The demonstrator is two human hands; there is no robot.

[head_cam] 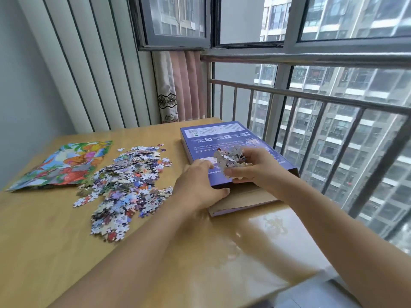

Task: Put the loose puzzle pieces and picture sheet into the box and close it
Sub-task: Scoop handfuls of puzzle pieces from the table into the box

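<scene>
Both hands reach forward over the wooden table to the box, which serves here as the landmark. At the box's near end the left hand lies palm down with fingers fairly straight, its fingertips on the purple lid and its thumb along the lid's near edge — it presses rather than grips. Just right of it, the right hand is curled round a clump of puzzle pieces, holding them above the lid's near half. Below that hand the brown inner tray shows, pulled out toward the person from under the purple sleeve.

Left of the box, apart from it, the loose pile of puzzle pieces spreads across the table in a long heap, with a few stray bits at its edges. Farther left again lies the picture sheet — bright, flat, its near edge touching the pile.

Beyond the box's far end stand a metal railing and window panes, with a pink curtain gathered at the far left of the box.
</scene>
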